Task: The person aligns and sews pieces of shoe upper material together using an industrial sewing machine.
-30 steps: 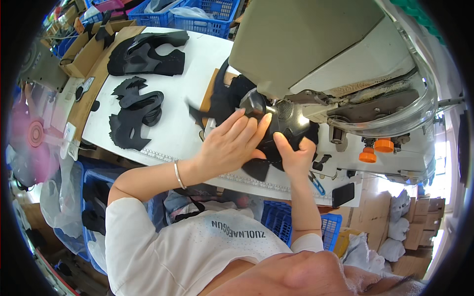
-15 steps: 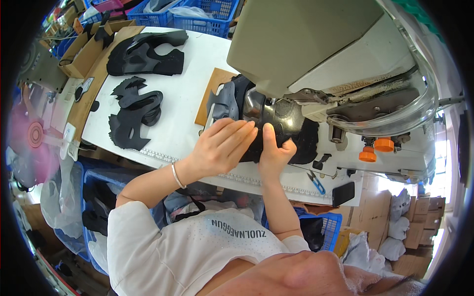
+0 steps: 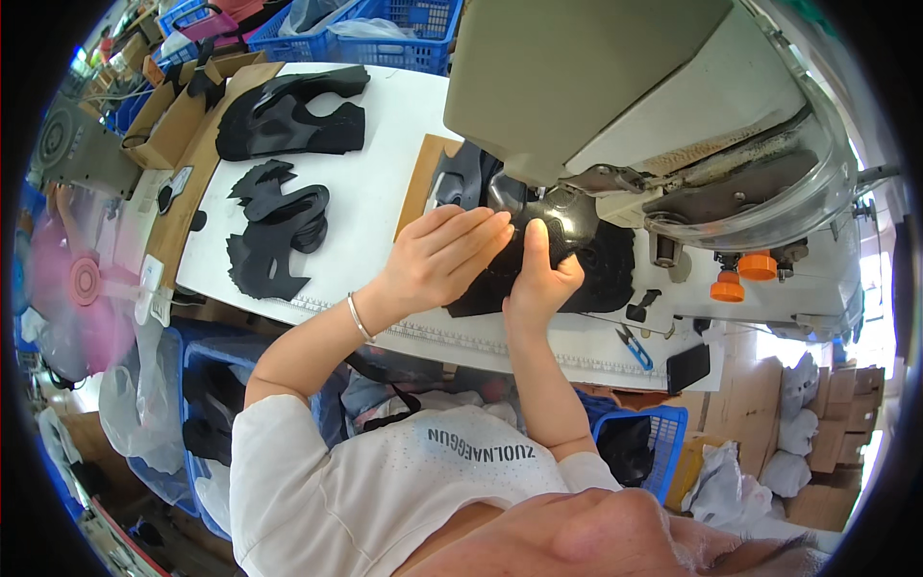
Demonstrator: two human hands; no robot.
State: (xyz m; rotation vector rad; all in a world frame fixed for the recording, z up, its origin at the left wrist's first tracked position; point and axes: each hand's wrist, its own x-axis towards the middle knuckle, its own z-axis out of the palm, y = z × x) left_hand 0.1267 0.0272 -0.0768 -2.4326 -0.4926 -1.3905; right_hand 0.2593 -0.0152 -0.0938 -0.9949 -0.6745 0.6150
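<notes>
Apparently, the left hand (image 3: pixel 444 255), fingers straight, unclamped, and the right hand (image 3: pixel 540 281), thumb extended, grip unclear, are steadying black fabric (image 3: pixel 608 266) beneath the sewing machine (image 3: pixel 553 87); further feeding is calling for even guidance.

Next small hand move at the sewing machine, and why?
Probably a slight guiding nudge of the black material with both hands. It lies beside the shiny metal plate below the sewing machine head, and the left hand, fingers extended, and right hand, thumb raised, are both at it. I can't make out the needle, so the direction is uncertain.
</notes>
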